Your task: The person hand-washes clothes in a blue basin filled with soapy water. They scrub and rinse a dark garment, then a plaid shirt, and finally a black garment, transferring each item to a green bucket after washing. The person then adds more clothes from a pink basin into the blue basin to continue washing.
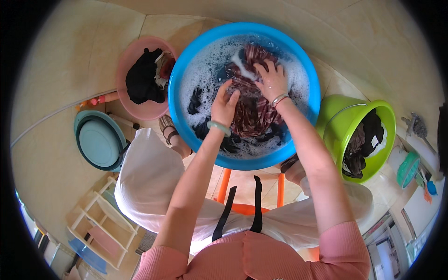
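A blue basin (174, 100) holds sudsy water and wet clothes in front of me. In its middle lies a dark red striped garment (249, 112), bunched and partly under the foam. My right hand (272, 83) rests on the garment's upper right part, fingers spread. Over its left edge is my left hand (224, 106), thumb and fingers apart, with nothing seen between them; whether it touches the cloth I cannot tell. Black cloth (195, 101) floats at the basin's left side, and more dark cloth shows below the striped garment.
A pink basin (125, 65) with dark clothes stands at the left, a green bucket (333, 116) with clothes at the right. Below the pink basin sits a blue-green basin (99, 142). An orange stool (224, 184) is between my legs, a white rack (105, 205) at lower left.
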Demonstrator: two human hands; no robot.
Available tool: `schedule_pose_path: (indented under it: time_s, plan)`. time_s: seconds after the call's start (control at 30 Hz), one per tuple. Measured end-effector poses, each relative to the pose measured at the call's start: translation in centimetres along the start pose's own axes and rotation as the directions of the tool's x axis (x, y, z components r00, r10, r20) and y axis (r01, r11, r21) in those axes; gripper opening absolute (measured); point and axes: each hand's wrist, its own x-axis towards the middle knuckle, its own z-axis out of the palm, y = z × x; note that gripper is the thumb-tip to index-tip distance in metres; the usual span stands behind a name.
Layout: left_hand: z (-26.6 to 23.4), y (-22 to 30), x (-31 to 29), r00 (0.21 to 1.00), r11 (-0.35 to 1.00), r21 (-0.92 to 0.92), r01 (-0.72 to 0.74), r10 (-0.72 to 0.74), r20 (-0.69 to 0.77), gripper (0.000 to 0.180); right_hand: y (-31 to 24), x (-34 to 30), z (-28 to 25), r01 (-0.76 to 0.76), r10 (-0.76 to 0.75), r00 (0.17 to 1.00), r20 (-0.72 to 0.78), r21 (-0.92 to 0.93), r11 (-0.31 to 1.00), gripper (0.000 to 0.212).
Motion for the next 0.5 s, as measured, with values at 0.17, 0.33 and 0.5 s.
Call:
schedule_pose_path:
  time_s: [0.17,0.33,0.5]
  plan:
    - [1.1,0.6,2.5,0.899,0.775,-0.455,0.438,-0.384,0.210,0.078,-0.3,-0.9,3.7,-0.318,0.318,0.946,0.060,0.360,0.877,0.034]
    - [0.7,-1.5,2.7,0.635,0.036,-0.644,0.764,0.141,0.760,0.088,-7.4,-5.2,-3.8,-0.028,0.145,0.983,-0.109,0.697,0.717,0.018]
    - [1.4,4.3,0.9,0.729,0.209,-0.701,0.682,-0.107,0.676,0.058,-10.1,-10.5,-9.5,0.237,-0.103,0.967,-0.232,0.679,0.695,0.012]
